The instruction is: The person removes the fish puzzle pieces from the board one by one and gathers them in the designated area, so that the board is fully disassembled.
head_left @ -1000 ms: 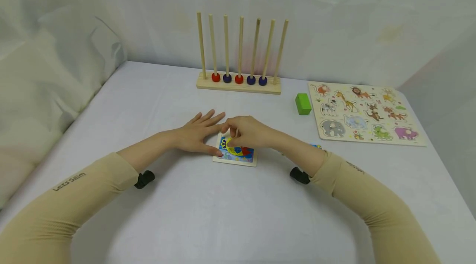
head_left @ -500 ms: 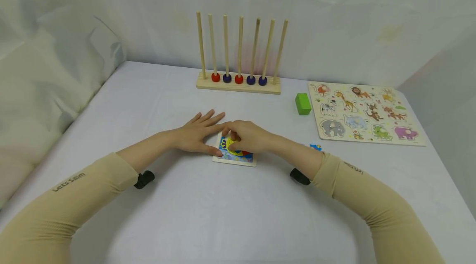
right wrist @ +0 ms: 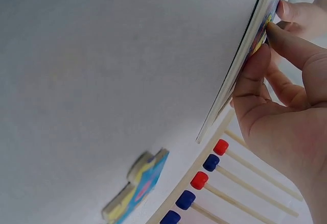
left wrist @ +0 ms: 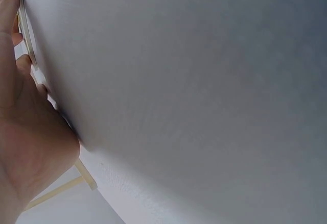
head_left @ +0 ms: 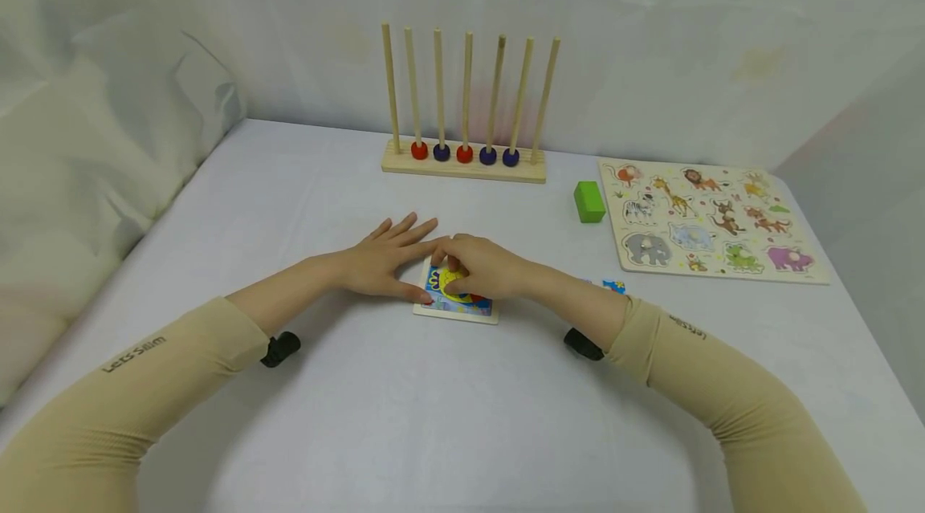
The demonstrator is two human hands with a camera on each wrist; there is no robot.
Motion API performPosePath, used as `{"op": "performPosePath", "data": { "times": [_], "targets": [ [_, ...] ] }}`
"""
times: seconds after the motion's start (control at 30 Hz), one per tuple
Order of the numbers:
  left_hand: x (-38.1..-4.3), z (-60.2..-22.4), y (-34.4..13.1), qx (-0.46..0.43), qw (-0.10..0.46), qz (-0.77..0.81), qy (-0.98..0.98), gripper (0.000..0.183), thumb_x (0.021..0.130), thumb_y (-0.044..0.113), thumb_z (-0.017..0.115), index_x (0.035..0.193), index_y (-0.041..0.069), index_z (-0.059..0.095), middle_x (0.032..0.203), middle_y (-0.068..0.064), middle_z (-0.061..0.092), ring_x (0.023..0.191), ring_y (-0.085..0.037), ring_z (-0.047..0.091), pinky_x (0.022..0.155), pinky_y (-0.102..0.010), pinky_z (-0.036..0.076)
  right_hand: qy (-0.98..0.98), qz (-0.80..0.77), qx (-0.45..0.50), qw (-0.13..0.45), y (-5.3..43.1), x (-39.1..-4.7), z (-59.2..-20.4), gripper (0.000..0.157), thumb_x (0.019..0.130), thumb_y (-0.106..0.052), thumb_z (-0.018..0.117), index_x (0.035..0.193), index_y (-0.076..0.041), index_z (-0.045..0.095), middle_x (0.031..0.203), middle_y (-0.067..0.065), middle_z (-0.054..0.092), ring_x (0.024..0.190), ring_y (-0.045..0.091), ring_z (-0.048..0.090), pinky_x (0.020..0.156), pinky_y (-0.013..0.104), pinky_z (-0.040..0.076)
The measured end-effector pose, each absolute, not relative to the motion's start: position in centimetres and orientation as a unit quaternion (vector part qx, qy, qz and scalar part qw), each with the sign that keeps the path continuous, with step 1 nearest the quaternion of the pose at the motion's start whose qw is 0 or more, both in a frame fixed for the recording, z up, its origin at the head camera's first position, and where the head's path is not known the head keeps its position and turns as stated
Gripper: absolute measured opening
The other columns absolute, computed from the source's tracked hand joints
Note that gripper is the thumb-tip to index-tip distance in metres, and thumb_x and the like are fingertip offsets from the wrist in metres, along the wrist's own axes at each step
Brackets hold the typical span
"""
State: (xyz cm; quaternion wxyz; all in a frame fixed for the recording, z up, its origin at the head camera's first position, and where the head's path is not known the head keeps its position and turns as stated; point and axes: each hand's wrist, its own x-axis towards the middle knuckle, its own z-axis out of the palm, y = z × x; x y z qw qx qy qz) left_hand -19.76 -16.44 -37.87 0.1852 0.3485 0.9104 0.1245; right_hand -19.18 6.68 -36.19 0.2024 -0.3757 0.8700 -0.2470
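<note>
A small wooden jigsaw puzzle (head_left: 462,307) with a blue and yellow picture lies mid-table in a pale frame. Fingers spread, my left hand (head_left: 379,262) rests at its left side, the thumb on the lower left corner and the index finger along the top. In the left wrist view only part of this left hand (left wrist: 30,127) shows, at the left edge. My right hand (head_left: 487,266) bends over the picture, thumb and index finger pinching a puzzle piece at its surface. The right wrist view shows the curled right hand (right wrist: 291,86) against the puzzle board (right wrist: 240,63); its fingers partly hide the piece.
A loose blue puzzle piece (head_left: 613,286) lies by the right forearm. Farther right are an animal peg-puzzle board (head_left: 711,216) and a green block (head_left: 589,202). At the back stands a wooden bead rack (head_left: 463,168) with upright rods and red and dark blue beads.
My right hand has lowered slightly toward me over the puzzle and now covers more of the picture's red part. The left hand has stayed where it was.
</note>
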Motion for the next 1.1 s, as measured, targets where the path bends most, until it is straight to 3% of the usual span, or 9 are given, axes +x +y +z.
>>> {"op": "performPosePath", "data": {
  "times": [0.6,0.9,1.1],
  "targets": [
    [-19.9,-38.08,-16.38,0.342,0.189,0.117,0.913,0.093,0.086,0.065,0.062,0.159,0.027,0.019,0.17,0.0,-0.002,0.157,-0.035,-0.01,0.123,-0.065,-0.003,0.876,-0.25,-0.368,0.185,6.73,-18.78,-36.21,0.039,0.092,-0.018,0.071,0.126,-0.014,0.054,0.118,0.006,0.058,0.104,0.017,0.056,0.091,0.032,0.052],
    [-19.93,-38.17,-16.43,0.343,0.191,0.119,0.912,0.092,0.086,0.065,0.063,0.159,0.026,0.022,0.17,-0.001,-0.002,0.156,-0.036,-0.011,0.122,-0.066,-0.003,0.87,-0.258,-0.384,0.168,6.66,-18.61,-35.87,0.033,0.092,-0.014,0.07,0.122,-0.011,0.057,0.113,0.005,0.063,0.089,0.015,0.057,0.083,0.026,0.052],
    [-19.98,-38.17,-16.38,0.341,0.192,0.118,0.912,0.091,0.086,0.065,0.061,0.159,0.028,0.021,0.17,0.001,-0.003,0.157,-0.034,-0.011,0.123,-0.065,-0.002,0.872,-0.264,-0.379,0.162,6.67,-18.68,-35.89,0.024,0.096,-0.014,0.063,0.12,-0.012,0.058,0.104,0.002,0.064,0.088,0.013,0.057,0.082,0.024,0.051]
  ]
}}
